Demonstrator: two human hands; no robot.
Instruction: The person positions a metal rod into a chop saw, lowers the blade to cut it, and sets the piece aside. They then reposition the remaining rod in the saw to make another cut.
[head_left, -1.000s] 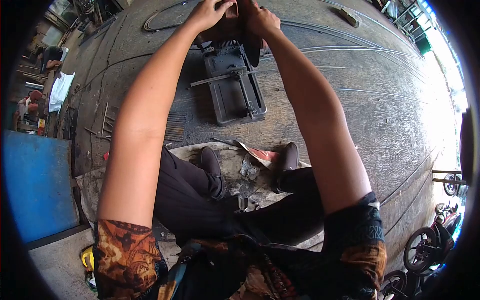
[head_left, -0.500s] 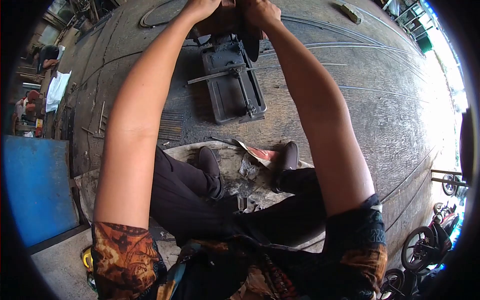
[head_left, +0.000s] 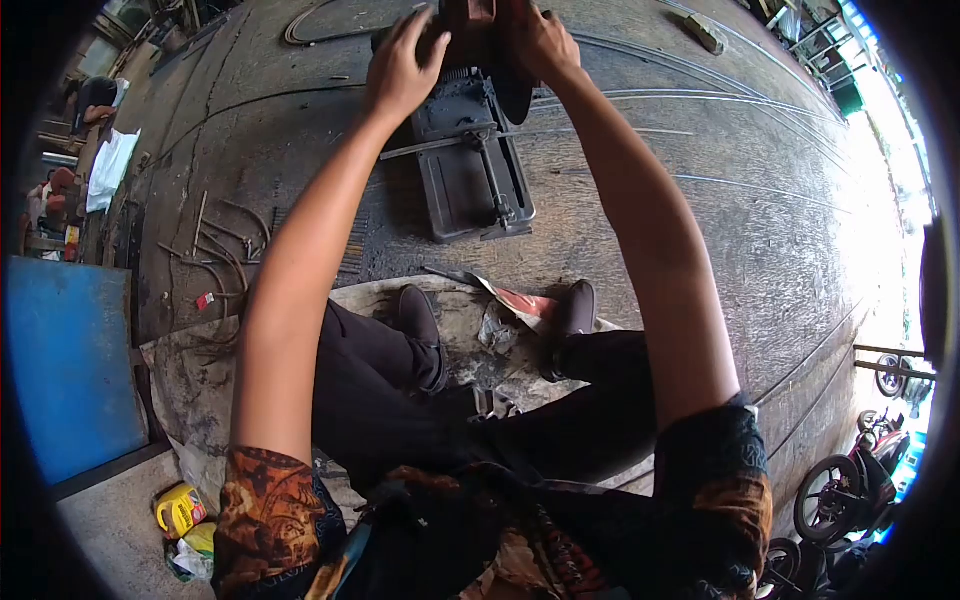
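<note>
**Position.** The cut-off saw [head_left: 470,170] stands on the worn floor [head_left: 760,210]. Its flat base extends from beneath the fingers toward the person's shoes [head_left: 420,315]. The hinged head is directly under the fingertips, at the upper edge of the view.

**Left hand.** The left hand [head_left: 400,70] lies on the left flank of the head. The fingers [head_left: 425,35] are spread apart and draped over the housing, resting on it rather than clamped.

**Right hand.** The right hand [head_left: 540,42] is on the right flank. Its fingers curl inward and close on the reddish upper housing. The fingertips run out at the frame edge, so the depth of the grip cannot be told. The dark blade guard [head_left: 515,95] hangs just below this palm.

**Handling (judgement).** The unit appears to be cast and pressed steel, so treat it as heavy, rigid and top-heavy at the head. The surfaces look grimy and may be slippery. Take hold at the upper housing or the base edges, and keep the fingers off the guard and the vise screw [head_left: 492,185].

**Surroundings.** Bent metal rods [head_left: 215,250] lie well apart to the left of the left fingers.
</note>
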